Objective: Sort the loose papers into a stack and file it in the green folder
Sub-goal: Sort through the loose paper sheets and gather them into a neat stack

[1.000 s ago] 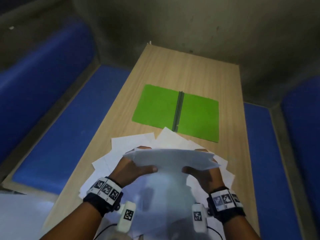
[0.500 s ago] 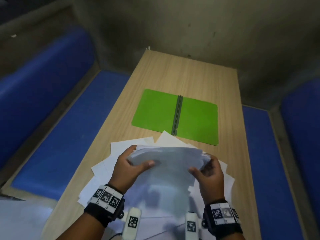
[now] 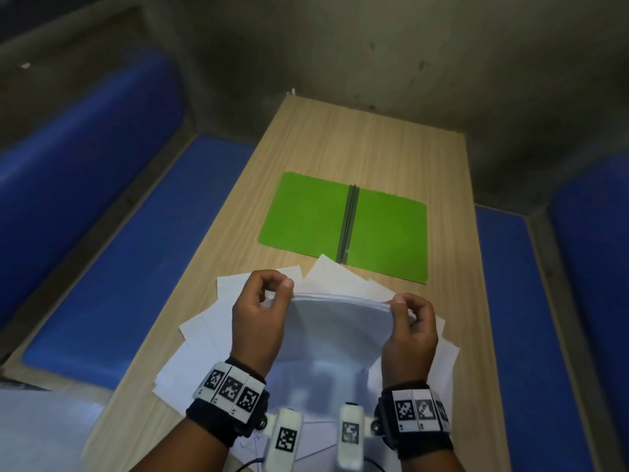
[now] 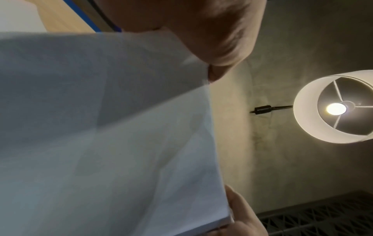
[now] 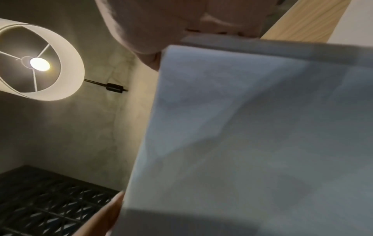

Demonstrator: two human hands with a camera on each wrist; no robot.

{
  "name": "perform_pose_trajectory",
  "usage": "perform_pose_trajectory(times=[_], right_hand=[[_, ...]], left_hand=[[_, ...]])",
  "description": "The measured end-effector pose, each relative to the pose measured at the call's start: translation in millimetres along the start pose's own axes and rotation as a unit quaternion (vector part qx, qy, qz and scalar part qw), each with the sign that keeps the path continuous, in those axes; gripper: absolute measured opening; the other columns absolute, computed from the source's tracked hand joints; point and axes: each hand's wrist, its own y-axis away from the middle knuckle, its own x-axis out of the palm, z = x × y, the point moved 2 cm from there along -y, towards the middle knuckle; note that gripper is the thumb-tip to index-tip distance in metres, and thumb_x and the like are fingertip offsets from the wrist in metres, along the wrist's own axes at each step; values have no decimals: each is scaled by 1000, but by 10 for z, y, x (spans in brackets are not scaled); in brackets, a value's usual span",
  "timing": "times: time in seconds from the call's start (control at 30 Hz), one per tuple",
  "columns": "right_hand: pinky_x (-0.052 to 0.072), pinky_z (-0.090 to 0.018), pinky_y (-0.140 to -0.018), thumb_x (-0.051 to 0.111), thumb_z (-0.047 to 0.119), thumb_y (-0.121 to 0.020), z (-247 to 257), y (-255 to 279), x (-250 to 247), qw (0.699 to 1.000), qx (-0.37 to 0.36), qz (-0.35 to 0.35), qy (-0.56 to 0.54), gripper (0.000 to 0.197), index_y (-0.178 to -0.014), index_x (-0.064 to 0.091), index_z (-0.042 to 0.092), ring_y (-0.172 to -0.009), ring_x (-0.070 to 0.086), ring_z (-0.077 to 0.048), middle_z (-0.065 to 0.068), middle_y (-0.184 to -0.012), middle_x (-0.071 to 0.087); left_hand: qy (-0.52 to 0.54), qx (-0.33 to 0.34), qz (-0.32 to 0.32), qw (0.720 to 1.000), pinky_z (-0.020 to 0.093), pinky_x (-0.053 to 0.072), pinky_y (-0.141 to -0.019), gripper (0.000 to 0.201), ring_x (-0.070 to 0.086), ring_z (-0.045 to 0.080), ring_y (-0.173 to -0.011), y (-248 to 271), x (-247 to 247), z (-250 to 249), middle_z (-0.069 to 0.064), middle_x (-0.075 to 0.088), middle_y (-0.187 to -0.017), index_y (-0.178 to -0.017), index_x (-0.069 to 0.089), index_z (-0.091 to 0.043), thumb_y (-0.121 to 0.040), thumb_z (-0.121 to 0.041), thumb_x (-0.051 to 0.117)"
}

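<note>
A stack of white papers stands on edge above the table, bowed at its top. My left hand grips its upper left corner and my right hand grips its upper right corner, fingers curled over the top edge. The same stack of papers fills the left wrist view and, as the stack of papers, the right wrist view. Several loose sheets lie fanned out on the table under and around the stack. The green folder lies open and flat just beyond them.
The narrow wooden table runs away from me to a grey wall. Blue padded benches flank it on both sides. A lit lamp hangs overhead.
The held stack has tipped from lying sloped to standing on edge. Both hands have shifted from its sides up to its top corners.
</note>
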Motion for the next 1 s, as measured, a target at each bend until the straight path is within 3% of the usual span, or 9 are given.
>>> perform_pose_trajectory(times=[0.1,0.2,0.3,0.37,0.43,0.6,0.73,0.87,1.0], right_hand=[[50,-34,-79,64,63,-76,-63,-1,-65,998,5,50,-50,42,-91,62,24,-82,60,-12,5,-87,65],[49,-22,-72,71,73,-58,-303,-11,-109,988,45,135,-57,74,-93,59,9,-75,60,-6,-5,-82,63],[52,-30,-73,89,45,-50,-475,-13,-128,975,102,199,-2,68,-99,63,6,-79,67,-12,-9,-84,73],[54,-24,-69,91,14,-58,-507,-15,-107,970,100,219,31,44,-95,67,9,-77,71,-2,6,-84,77],[55,-20,-64,86,-5,-64,-446,-7,-83,974,99,202,36,35,-90,69,13,-73,70,1,14,-80,77],[58,-21,-66,83,-7,-67,-435,25,-185,980,93,173,20,35,-88,69,17,-74,70,-3,8,-79,77],[53,-13,-68,93,16,-57,-632,171,-178,967,151,200,54,46,-94,66,24,-78,69,0,20,-86,75],[51,-14,-54,86,1,-67,-507,63,-120,969,148,187,65,27,-81,68,16,-61,63,-2,18,-66,73],[57,-23,-59,82,-4,-68,-324,-20,7,968,162,189,17,27,-89,70,9,-66,69,-7,8,-71,76]], left_hand=[[33,-14,20,999,12,45,-74,35,59,0,-83,13,-109,116,-8,68,-93,-102,65,-23,-77,-49,65],[96,-44,127,986,20,53,-68,70,65,6,-80,41,-177,403,2,66,-99,-119,56,-16,-55,-33,80],[73,-121,183,973,22,57,-75,89,73,10,-92,59,-175,638,3,77,-100,-115,61,-14,-39,-41,99],[21,-132,202,970,17,55,-76,70,73,3,-91,70,-139,662,-10,78,-98,-102,70,-24,-44,-53,95],[-3,-127,206,970,19,56,-75,45,73,1,-87,71,-105,655,-15,79,-94,-90,76,-35,-51,-43,95],[-21,-143,206,968,10,53,-66,37,71,-8,-76,139,-55,555,-24,77,-78,-85,72,-27,-67,0,90],[-34,-194,223,955,16,55,-73,36,72,-7,-81,199,-48,681,-25,78,-82,-92,72,-26,-70,-2,88],[-28,-214,186,959,19,58,-67,35,75,3,-82,158,-84,674,-16,80,-86,-94,73,-25,-68,-8,90],[-44,-209,199,956,24,60,-73,25,76,7,-85,206,-248,677,-8,81,-93,-97,76,-24,-75,-17,86]])
